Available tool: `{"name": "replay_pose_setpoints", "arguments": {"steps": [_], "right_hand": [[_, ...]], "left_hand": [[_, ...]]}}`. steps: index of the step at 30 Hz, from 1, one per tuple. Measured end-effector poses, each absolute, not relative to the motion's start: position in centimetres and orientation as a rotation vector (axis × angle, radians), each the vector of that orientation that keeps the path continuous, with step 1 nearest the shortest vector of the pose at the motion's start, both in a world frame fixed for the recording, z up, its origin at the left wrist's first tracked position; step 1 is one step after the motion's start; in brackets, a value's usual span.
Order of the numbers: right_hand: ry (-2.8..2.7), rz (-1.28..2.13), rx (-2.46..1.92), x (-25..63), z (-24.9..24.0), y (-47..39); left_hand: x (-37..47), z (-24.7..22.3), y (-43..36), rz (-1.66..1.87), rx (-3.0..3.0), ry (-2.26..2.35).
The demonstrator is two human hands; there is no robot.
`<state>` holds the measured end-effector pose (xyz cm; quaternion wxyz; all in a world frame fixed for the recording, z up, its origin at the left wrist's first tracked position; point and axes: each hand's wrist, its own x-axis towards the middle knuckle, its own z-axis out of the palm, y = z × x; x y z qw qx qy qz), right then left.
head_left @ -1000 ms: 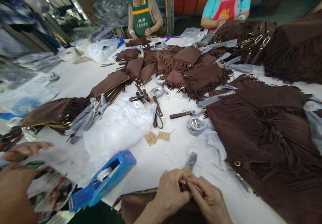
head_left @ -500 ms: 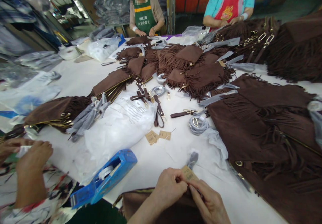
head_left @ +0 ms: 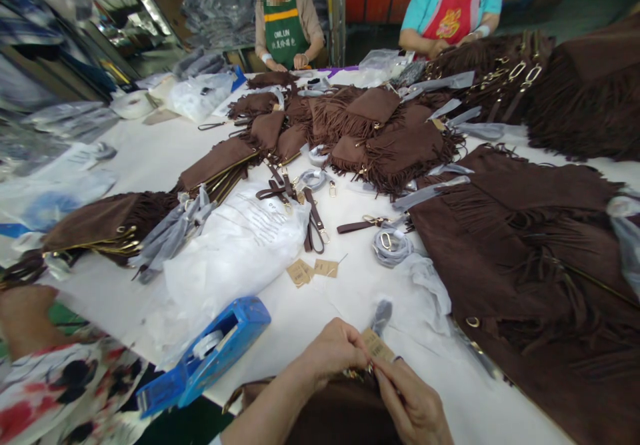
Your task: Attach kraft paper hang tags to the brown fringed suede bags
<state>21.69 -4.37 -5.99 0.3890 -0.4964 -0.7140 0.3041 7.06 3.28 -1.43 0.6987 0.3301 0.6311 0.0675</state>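
At the near table edge, a brown bag (head_left: 330,413) lies under both my hands. My left hand (head_left: 336,352) is closed in a pinch at the bag's small gold-coloured hardware, its fingertips almost meeting those of my right hand (head_left: 411,395). The right fingers are closed too, beside the hardware. A tan card tag (head_left: 376,345) stands up just behind my fingertips. Exactly what each hand pinches is too small to make out. Two or three more tan tags (head_left: 326,268) lie on the white table beyond.
A blue tape dispenser (head_left: 215,352) lies left of my hands, near a white plastic bag (head_left: 235,245). Large brown fringed bags (head_left: 525,265) cover the right side. Coiled straps (head_left: 393,246) lie ahead. A person's arm (head_left: 27,318) is at left; two people stand across the table.
My left hand has risen slightly and turned, and gold-coloured hardware now shows between my hands. The neighbour's hands at the left have moved mostly out of view.
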Motion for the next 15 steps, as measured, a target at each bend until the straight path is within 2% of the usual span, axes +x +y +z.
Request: {"name": "replay_pose_setpoints", "arguments": {"steps": [9, 15], "right_hand": [[-1.793, 0.859, -1.223, 21.92, -6.07, -4.45], [-1.737, 0.969, -1.252, 21.86, -5.71, -4.22]], "left_hand": [[7.49, -1.99, 4.24, 0.078, 0.697, 1.397], [6.57, -1.96, 3.71, 0.257, 0.668, 1.348]]}}
